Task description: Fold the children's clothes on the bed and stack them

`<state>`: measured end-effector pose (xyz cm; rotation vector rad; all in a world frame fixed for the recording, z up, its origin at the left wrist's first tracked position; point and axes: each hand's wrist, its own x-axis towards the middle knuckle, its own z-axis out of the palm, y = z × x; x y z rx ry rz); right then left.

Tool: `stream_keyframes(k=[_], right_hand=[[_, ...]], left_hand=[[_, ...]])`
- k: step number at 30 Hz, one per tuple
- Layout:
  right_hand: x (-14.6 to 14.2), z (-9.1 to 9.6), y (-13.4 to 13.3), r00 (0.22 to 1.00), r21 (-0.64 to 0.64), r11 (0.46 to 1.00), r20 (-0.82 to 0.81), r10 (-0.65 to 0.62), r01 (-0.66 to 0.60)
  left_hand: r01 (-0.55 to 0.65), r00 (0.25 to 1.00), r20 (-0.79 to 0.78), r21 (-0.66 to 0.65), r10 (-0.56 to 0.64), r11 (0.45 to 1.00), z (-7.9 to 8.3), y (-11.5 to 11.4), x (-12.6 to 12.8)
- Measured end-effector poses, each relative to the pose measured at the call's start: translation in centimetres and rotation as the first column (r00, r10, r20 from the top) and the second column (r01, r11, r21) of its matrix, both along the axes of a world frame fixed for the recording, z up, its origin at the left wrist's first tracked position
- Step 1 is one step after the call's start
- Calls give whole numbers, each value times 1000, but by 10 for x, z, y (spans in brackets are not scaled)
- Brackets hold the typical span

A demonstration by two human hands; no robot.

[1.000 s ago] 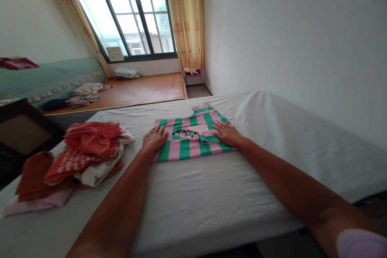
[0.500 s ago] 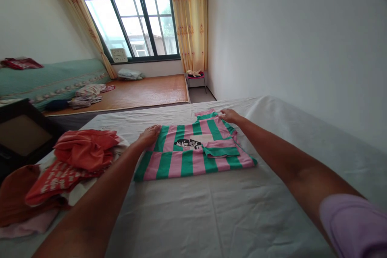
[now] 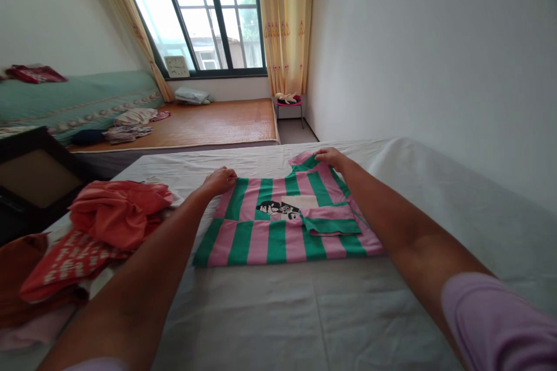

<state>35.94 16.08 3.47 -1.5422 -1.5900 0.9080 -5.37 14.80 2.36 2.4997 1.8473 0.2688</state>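
Observation:
A pink and green striped T-shirt [image 3: 278, 237] with a black and white print lies partly folded on the pale sheet [image 3: 270, 307]. One short sleeve is laid inward across its right part. My left hand [image 3: 221, 180] pinches the shirt's far left corner. At the far right, by the sleeve or collar end, my right hand [image 3: 329, 157] has its fingers closed on the cloth. The right forearm covers a bit of the shirt's right edge.
To the left is a heap of clothes with an orange-red garment [image 3: 119, 211] on top. A dark-framed chair or box [image 3: 39, 174] stands behind it. A mat-covered bed [image 3: 221, 122], a small pink stool [image 3: 289, 102] and a wall [image 3: 418, 58] lie beyond.
My left hand has gone from lying flat on the shirt's left edge to pinching its corner. My right hand has shifted slightly along the far edge, its fingers now on the cloth. The view has tilted down.

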Motion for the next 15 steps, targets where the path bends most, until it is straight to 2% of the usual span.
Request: stream_keyframes(k=[2, 5, 7, 9, 11, 13, 15], right_hand=[[7, 16, -23, 979, 50, 998, -199, 43, -34], [24, 38, -70, 876, 136, 977, -435, 207, -163], [36, 47, -104, 844, 147, 945, -426, 326, -291], [44, 49, -135, 825, 91, 894, -354, 440, -438], [47, 43, -160, 793, -35, 818, -273, 544, -574], [47, 32, -177, 750, -162, 735, -224, 623, -659], [44, 19, -187, 730, -212, 699, -197, 654, -683]], left_hand=[[28, 995, 93, 70, -34, 997, 10, -13, -2], [82, 974, 204, 110, -104, 991, 24, -41, -6], [130, 961, 232, 89, -147, 988, 28, -64, -9], [165, 955, 240, 53, -173, 985, 27, -87, -10], [174, 954, 245, 9, -171, 985, 21, -108, -11], [174, 954, 250, -18, -164, 985, 13, -124, -11], [175, 955, 247, -14, -166, 985, 5, -134, -11]])
